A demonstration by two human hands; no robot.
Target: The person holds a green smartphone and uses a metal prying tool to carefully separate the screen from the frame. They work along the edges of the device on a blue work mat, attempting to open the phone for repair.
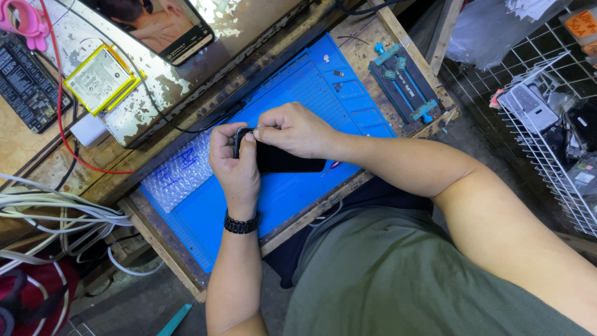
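A black smartphone (280, 158) sits at the centre of the view, held just above a blue silicone repair mat (298, 87) on a worn wooden workbench (37, 134). The left hand (235, 163) wraps around the phone's left end, thumb pressed on its corner. The right hand (297, 129) comes over from 3 o'clock with fingertips pinched together at that same top corner; whether a small tool or part sits in the pinch cannot be told. A sheet of bubble wrap (180, 171) lies on the mat at 9 o'clock from the phone, and a blue clamping jig (404, 81) rests at 1 o'clock. A yellow-edged battery (101, 78) lies at 10 o'clock. Judging from the grip, too much force at the corner could crack the glass, and a slip could drop the phone onto the mat.
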